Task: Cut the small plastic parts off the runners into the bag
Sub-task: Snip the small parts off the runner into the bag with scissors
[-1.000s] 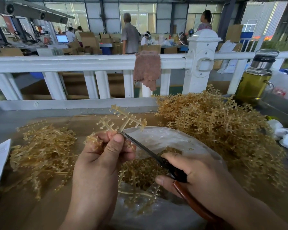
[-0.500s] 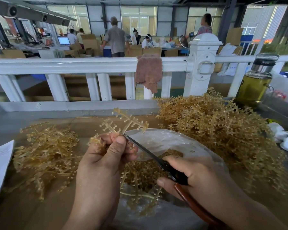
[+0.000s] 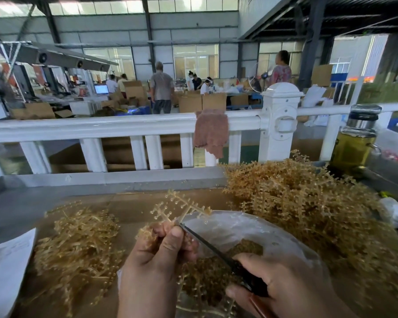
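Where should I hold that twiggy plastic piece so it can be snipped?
Pinch its lower stem from below, as the left hand does. The runner fans out upward, leaving its branches free by the bag, where the cutters reach in from the right.

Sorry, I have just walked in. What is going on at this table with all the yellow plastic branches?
A person is trimming small plastic parts off a runner. The left hand holds a branched runner above a clear bag. The right hand grips the cutters, with the tip at the runner beside the left thumb. Cut parts already lie in the bag. A large pile sits on the right and a smaller heap on the left.
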Action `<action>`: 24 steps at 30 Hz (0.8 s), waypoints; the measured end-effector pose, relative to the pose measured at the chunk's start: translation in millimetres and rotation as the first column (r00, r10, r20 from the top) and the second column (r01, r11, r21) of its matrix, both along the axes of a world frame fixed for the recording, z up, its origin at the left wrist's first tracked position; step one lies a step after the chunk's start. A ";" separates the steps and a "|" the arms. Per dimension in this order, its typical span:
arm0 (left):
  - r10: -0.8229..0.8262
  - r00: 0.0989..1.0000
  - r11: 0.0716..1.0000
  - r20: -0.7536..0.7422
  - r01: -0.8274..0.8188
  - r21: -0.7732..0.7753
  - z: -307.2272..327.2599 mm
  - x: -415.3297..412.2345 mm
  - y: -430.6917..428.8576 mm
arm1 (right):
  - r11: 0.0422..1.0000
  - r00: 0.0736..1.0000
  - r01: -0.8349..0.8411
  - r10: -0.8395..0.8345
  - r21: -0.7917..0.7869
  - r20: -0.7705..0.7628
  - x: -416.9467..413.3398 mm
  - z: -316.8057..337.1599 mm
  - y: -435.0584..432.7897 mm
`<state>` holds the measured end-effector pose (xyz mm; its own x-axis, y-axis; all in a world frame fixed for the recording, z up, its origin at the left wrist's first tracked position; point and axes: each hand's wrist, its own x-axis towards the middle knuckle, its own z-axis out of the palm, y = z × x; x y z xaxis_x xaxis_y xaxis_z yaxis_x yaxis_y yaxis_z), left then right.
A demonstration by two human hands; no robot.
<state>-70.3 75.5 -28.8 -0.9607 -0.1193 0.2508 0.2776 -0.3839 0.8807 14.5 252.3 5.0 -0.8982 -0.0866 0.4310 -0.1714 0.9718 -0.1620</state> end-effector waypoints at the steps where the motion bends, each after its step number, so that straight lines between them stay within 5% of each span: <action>1: -0.001 1.000 1.000 -0.003 0.002 0.009 0.1 -0.5 0.2 | 1.000 1.000 0.004 -0.004 -0.022 0.002 -0.8 1.8 -0.7; 7: -0.027 1.000 0.999 0.009 0.027 -0.032 2.6 -1.2 -3.6 | 0.998 0.998 -0.009 0.012 -0.057 0.066 -2.5 3.2 -3.0; 11: -0.073 0.997 0.993 -0.010 0.072 -0.090 3.3 2.5 -6.1 | 0.957 0.973 -0.112 0.160 -0.267 0.166 -2.9 -3.7 5.1; 24: -0.142 0.989 0.988 -0.044 0.139 -0.064 6.6 10.6 -6.0 | 0.950 0.981 -0.143 0.173 -0.276 0.087 -3.4 -12.9 8.4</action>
<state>-59.6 69.4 -22.2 -0.9533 0.0324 0.3002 0.2677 -0.3688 0.8901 11.1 260.7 -7.9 -0.9249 -0.1266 0.3586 -0.2865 0.8521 -0.4380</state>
